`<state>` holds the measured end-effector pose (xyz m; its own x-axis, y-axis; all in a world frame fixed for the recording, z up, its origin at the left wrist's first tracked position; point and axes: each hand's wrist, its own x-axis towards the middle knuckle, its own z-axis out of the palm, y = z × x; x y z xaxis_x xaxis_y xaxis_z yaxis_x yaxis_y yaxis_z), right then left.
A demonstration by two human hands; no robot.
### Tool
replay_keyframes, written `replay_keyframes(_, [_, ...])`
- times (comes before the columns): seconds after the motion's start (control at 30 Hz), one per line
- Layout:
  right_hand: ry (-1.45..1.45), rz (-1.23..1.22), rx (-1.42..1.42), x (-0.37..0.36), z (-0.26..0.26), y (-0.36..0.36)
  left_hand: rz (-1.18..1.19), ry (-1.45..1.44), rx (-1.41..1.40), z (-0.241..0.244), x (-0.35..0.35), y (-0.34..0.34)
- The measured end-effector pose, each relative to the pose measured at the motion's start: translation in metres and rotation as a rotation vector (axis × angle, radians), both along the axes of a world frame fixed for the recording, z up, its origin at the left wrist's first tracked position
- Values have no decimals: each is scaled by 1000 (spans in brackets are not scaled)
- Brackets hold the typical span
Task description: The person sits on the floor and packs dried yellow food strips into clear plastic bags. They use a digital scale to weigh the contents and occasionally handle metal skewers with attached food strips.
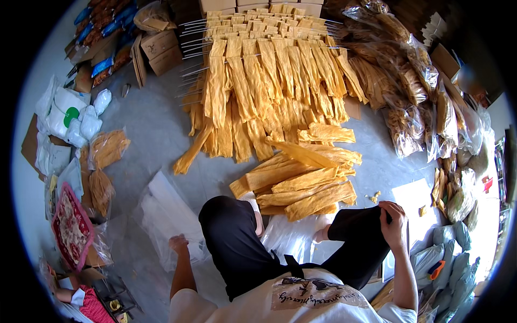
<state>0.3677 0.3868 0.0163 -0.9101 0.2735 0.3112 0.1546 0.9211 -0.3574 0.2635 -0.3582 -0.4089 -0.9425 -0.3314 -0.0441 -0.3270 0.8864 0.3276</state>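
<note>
My left hand (179, 243) is at the near edge of a stack of clear plastic bags (171, 214) on the floor; its fingers look curled, but whether they pinch the plastic is unclear. My right hand (392, 220) rests on my right knee, fingers bent over the dark trousers. Between my feet lies a pile of yellow, wrinkled dried sheets, probably tofu skin (309, 196), with clear plastic (288, 234) below it. Beyond, many more long yellow strips (250, 80) lie in overlapping rows, with thin metal rods (195, 43) sticking out at the sides.
Bagged dried sheets (408, 117) are heaped at the right, grey plastic parcels (456, 250) at the lower right. Cardboard boxes (161, 50) stand at the upper left, white bags (64, 105) at the left. Part of another person in red checked clothing (95, 305) shows at the lower left.
</note>
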Motion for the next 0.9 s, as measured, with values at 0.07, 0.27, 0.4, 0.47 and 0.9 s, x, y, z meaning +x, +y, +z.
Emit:
replay_keyframes(0.07, [-5, -12, 21, 2, 5, -2, 203, 55, 119, 18, -3, 43])
replay_keyframes(0.27, [2, -32, -7, 5, 5, -1, 710, 436, 1024, 58, 37, 84])
replay_keyframes(0.4, [23, -5, -13, 3, 0, 2, 488, -39, 644, 43, 72, 81])
replay_keyframes(0.47, [20, -2, -9, 3, 1, 3, 332, -73, 539, 53, 75, 101])
replay_keyframes(0.9, [44, 4, -11, 5, -3, 4, -690, -802, -142, 106, 81, 81])
